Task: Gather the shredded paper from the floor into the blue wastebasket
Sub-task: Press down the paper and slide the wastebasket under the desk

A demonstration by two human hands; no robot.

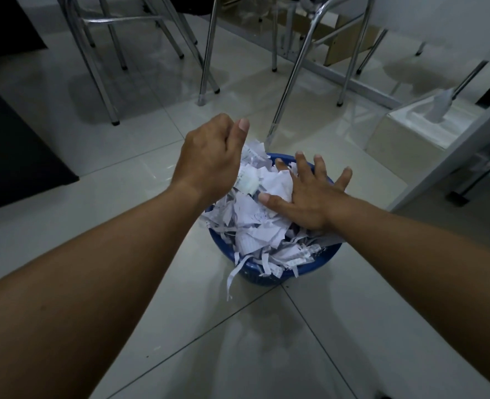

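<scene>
Clearly the gathering is near its end. From the head view, the blue wastebasket (304, 269) stands on the tiled floor (140, 174), heaped above its rim with shredded paper (255, 226); several strips hang over the near edge, one trailing toward the tiles. The right hand (310, 197) lies flat and spread on the pile, fingers open, apparently pressing it down. The left hand (209, 159) hovers over the far side, loosely curled with the thumb up; whether it holds scraps I cannot tell. No loose paper shows on the visible floor. Next, I judge, comes tucking the overhanging strips inside without tipping the basket.
</scene>
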